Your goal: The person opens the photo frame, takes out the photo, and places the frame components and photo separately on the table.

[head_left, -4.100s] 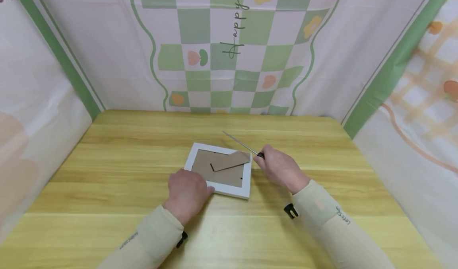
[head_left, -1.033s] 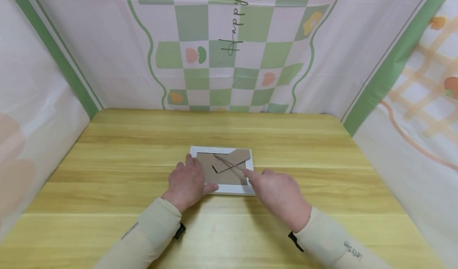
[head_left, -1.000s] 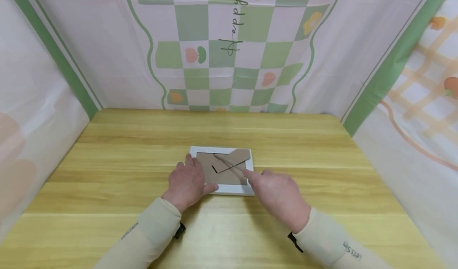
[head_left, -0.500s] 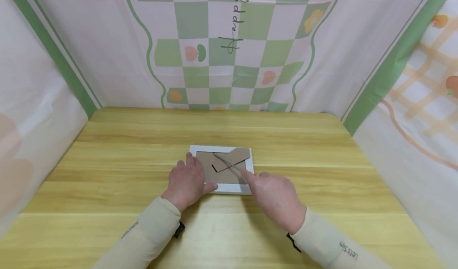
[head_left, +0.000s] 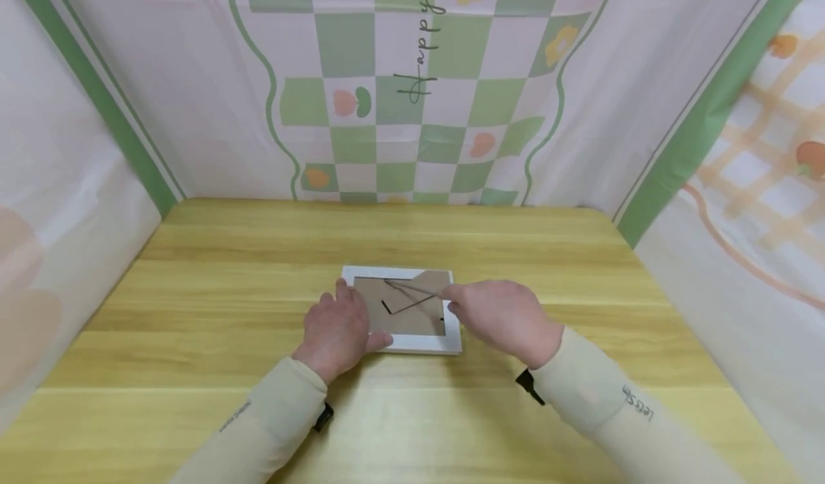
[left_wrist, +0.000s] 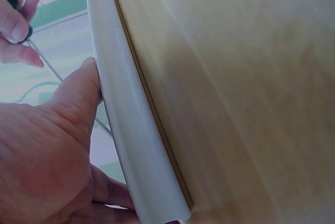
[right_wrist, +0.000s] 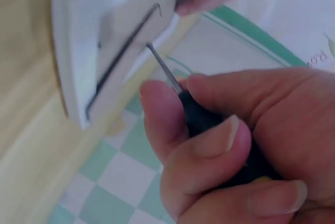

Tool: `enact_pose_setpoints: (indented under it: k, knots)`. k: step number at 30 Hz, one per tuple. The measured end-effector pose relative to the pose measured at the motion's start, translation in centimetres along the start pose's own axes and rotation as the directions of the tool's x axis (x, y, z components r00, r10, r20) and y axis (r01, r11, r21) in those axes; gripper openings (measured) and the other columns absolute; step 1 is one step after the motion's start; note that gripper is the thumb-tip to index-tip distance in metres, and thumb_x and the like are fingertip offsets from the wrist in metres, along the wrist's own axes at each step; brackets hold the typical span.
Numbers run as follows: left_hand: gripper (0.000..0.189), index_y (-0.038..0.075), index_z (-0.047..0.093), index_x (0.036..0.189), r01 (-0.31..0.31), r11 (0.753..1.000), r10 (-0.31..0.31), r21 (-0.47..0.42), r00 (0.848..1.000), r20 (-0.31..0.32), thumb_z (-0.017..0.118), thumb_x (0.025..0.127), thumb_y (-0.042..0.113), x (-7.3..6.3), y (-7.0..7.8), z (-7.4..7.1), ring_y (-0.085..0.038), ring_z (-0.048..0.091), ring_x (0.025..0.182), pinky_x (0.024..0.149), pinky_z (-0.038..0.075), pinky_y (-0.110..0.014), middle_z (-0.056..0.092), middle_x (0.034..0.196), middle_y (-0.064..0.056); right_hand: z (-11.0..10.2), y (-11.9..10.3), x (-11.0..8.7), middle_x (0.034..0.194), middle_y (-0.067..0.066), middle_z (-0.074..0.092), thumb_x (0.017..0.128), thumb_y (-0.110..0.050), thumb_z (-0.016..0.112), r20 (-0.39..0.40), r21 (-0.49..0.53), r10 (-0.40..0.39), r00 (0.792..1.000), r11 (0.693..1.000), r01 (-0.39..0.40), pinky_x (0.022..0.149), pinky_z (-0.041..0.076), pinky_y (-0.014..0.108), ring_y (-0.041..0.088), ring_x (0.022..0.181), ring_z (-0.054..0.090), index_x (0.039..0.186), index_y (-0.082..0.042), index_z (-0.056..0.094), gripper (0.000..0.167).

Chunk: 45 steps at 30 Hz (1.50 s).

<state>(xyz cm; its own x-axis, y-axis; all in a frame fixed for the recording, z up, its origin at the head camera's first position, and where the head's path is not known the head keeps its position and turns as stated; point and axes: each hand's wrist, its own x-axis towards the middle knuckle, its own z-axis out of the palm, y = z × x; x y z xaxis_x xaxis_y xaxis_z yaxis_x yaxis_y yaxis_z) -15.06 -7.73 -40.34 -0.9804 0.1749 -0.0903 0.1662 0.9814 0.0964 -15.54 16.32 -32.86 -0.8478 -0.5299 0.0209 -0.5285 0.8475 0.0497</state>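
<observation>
A white picture frame [head_left: 422,342] lies face down on the table, its brown backing board [head_left: 412,323] up. A brown stand leg [head_left: 425,287] slants across the board and over the frame's far right corner. My left hand [head_left: 335,330] holds the frame's left end, thumb along the near edge. In my right hand [head_left: 509,319] is a small screwdriver with a black handle [right_wrist: 201,116] and thin metal shaft [head_left: 419,289]. In the head view its tip overlaps the board's far edge, close to a dark tab.
The wood-grain table [head_left: 412,412] runs back to a checked green and white cloth wall [head_left: 399,140]. White cloth walls stand on the left [head_left: 71,219] and right [head_left: 728,276]. Dark straps [head_left: 324,417] show at the sleeve cuffs.
Over the last half second my right hand moves away from me, swinging the screwdriver's handle end towards the far side while its tip stays near the same spot. My left hand stays on the frame.
</observation>
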Motion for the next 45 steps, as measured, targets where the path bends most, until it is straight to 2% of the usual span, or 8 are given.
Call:
enact_pose_setpoints:
  k: [8,12,20,31,34,38,42,45]
  knots:
    - [0.105,-0.016,0.052,0.140,-0.013,1.000,0.014,0.009,0.999,-0.034,0.070,0.086,0.072,-0.1,0.1,0.0,-0.042,0.065,0.101,0.076,0.060,-0.049,0.047,0.152,-0.035,-2.4,1.7,2.5,0.125,0.005,0.075,0.107,-0.018,0.056,0.238,0.123,-0.044,0.970,0.992,0.014,0.088,0.060,0.047,0.026,0.111,0.073,0.134,-0.017,0.071,0.031]
    - [0.104,-0.016,0.053,0.139,-0.018,1.000,0.019,0.007,0.999,-0.049,0.071,0.086,0.071,-0.2,0.1,0.0,-0.043,0.065,0.100,0.075,0.059,-0.049,0.048,0.151,-0.035,-3.2,2.5,3.7,0.125,0.005,0.074,0.109,-0.017,0.052,0.345,0.224,-0.065,0.936,0.975,-0.014,0.097,0.056,0.048,0.018,0.099,0.074,0.137,-0.014,0.069,0.032]
    - [0.103,-0.017,0.055,0.136,-0.034,0.999,0.035,0.017,0.996,-0.080,0.071,0.086,0.071,-0.3,0.0,0.2,-0.043,0.066,0.099,0.076,0.059,-0.049,0.051,0.148,-0.036,-4.6,4.1,5.9,0.117,0.003,0.075,0.111,-0.023,0.051,0.499,0.301,-0.058,0.865,0.947,-0.110,0.080,0.056,0.037,0.013,0.086,0.070,0.142,-0.019,0.065,0.035]
    - [0.102,-0.017,0.055,0.136,-0.030,1.000,0.030,0.007,0.997,-0.075,0.072,0.086,0.071,-0.3,0.0,0.2,-0.042,0.065,0.099,0.075,0.059,-0.049,0.050,0.148,-0.036,-5.8,6.1,7.6,0.118,0.011,0.069,0.110,-0.026,0.052,0.570,0.395,-0.053,0.820,0.893,-0.217,0.053,0.037,0.024,0.012,0.057,0.048,0.139,-0.024,0.068,0.033]
    - [0.102,-0.017,0.057,0.134,-0.035,0.999,0.036,0.011,0.995,-0.089,0.072,0.085,0.071,-0.2,0.0,0.2,-0.041,0.066,0.096,0.072,0.059,-0.048,0.052,0.147,-0.035,-5.7,6.3,7.6,0.111,0.009,0.068,0.109,-0.027,0.054,0.551,0.396,-0.035,0.834,0.890,-0.224,0.053,0.039,0.025,0.015,0.059,0.054,0.136,-0.025,0.070,0.031]
    - [0.103,-0.017,0.056,0.134,-0.031,0.999,0.033,0.021,0.996,-0.088,0.072,0.085,0.072,-0.1,-0.1,0.2,-0.040,0.066,0.095,0.070,0.059,-0.047,0.052,0.147,-0.035,-4.7,5.9,6.5,0.111,0.003,0.074,0.108,-0.028,0.058,0.403,0.314,-0.053,0.913,0.946,-0.084,0.074,0.057,0.040,0.020,0.079,0.071,0.130,-0.027,0.074,0.028]
    - [0.105,-0.017,0.056,0.136,-0.029,0.999,0.031,0.035,0.997,-0.076,0.069,0.085,0.074,-0.1,-0.2,0.2,-0.040,0.065,0.095,0.071,0.059,-0.047,0.051,0.149,-0.034,-3.5,4.7,4.3,0.125,-0.004,0.076,0.106,-0.026,0.061,0.192,0.178,-0.078,0.978,0.983,0.043,0.100,0.054,0.051,0.024,0.113,0.072,0.125,-0.025,0.077,0.026]
    - [0.105,-0.017,0.056,0.136,-0.035,0.998,0.039,0.054,0.997,-0.074,0.068,0.085,0.075,0.0,-0.3,0.3,-0.039,0.066,0.094,0.071,0.059,-0.046,0.052,0.148,-0.034,-2.6,3.7,2.5,0.118,-0.003,0.078,0.104,-0.024,0.064,0.037,0.090,-0.065,0.997,0.994,0.061,0.083,0.061,0.046,0.022,0.106,0.075,0.121,-0.024,0.079,0.023]
